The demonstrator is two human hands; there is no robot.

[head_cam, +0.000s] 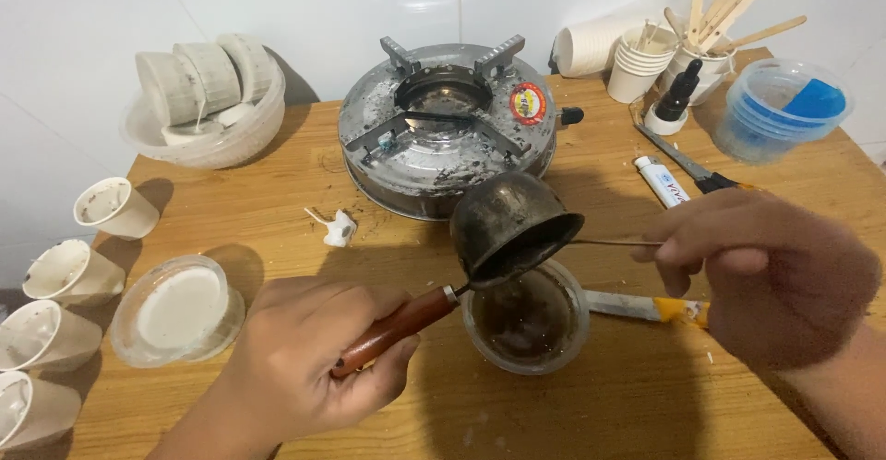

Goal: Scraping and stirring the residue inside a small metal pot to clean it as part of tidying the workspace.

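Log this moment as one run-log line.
left hand: grips tilted small pot by wooden handle | right hand: holds thin stick | below: clear cup, dark liquid

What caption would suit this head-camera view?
Left hand tips a dark wooden-handled metal pot over a clear plastic cup, right hand holding a thin stick beside it.

I'm looking down on a wooden tabletop (277, 188): a round gas burner (448, 128) at the back, a clear cup (526, 322) up front, a bowl of white moulds (205, 100) on the left, paper cups (69, 275) along the edge.
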